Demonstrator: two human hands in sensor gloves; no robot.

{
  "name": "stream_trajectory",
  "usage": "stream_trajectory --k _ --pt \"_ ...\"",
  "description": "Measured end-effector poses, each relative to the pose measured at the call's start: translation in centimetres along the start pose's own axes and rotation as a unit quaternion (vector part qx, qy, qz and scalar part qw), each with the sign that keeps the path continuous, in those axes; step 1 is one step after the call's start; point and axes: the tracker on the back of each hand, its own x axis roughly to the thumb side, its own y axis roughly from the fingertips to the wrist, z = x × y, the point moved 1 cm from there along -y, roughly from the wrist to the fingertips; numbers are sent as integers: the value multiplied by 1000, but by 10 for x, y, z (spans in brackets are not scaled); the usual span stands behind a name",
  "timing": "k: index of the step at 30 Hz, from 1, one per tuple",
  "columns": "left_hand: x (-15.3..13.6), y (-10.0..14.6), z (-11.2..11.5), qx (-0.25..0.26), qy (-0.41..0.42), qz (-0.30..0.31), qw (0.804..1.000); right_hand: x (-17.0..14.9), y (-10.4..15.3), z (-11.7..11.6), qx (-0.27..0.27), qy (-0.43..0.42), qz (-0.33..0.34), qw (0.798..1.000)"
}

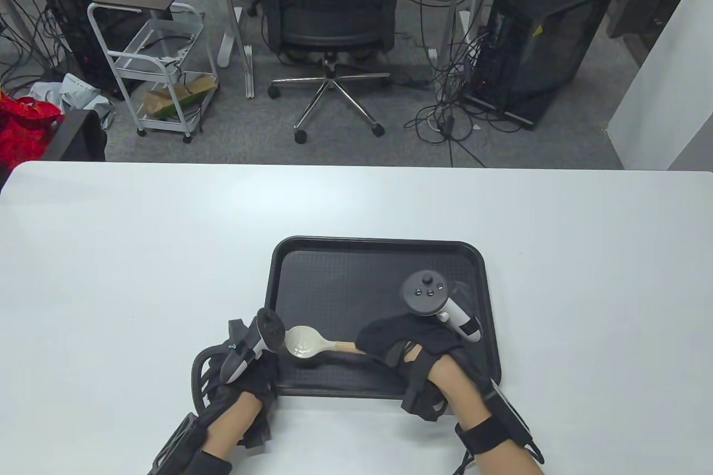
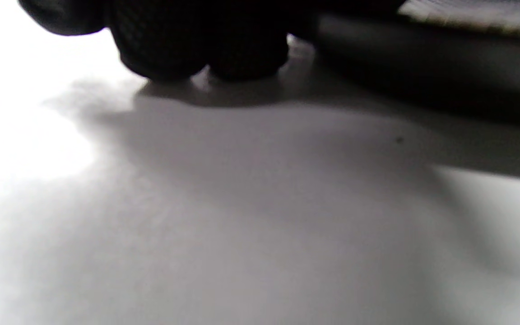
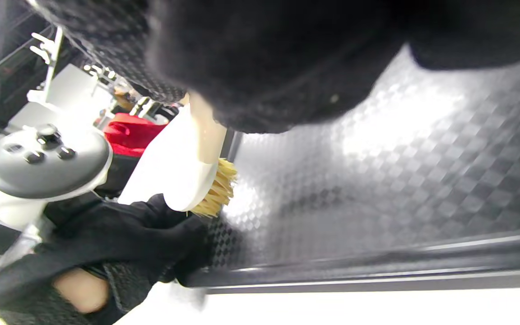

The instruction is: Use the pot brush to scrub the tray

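On the table (image 1: 111, 252), my right hand (image 1: 412, 344) gripped the pot brush (image 1: 305, 342), bristles on the tray (image 1: 384, 255) floor's near-left; my left hand (image 1: 250, 369) steadied its corner. Scrubbing underway, most floor apparently unscrubbed.

Table view is bright and sharp; both wrist views blur, perhaps overexposed, with glare on the tray (image 3: 400, 149).

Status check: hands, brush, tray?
Right hand grips pot brush handle, bristles down on tray floor. Left hand holds tray's near-left corner. Nothing in the way.
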Motion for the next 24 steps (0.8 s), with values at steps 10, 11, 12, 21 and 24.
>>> stream_trajectory --k 10,11,12,21,24 --pt "0 0 0 0 0 0 1000 -3 -11 -22 31 15 -11 999" --pt "0 0 0 0 -1 0 1000 -4 -10 -21 35 18 -15 999" --pt "0 0 0 1 -1 0 1000 -5 -9 -19 48 25 -22 998" --pt "0 0 0 1 -1 0 1000 -16 -1 -5 100 55 -54 992" --pt "0 0 0 1 -1 0 1000 -20 2 1 109 63 -62 990"
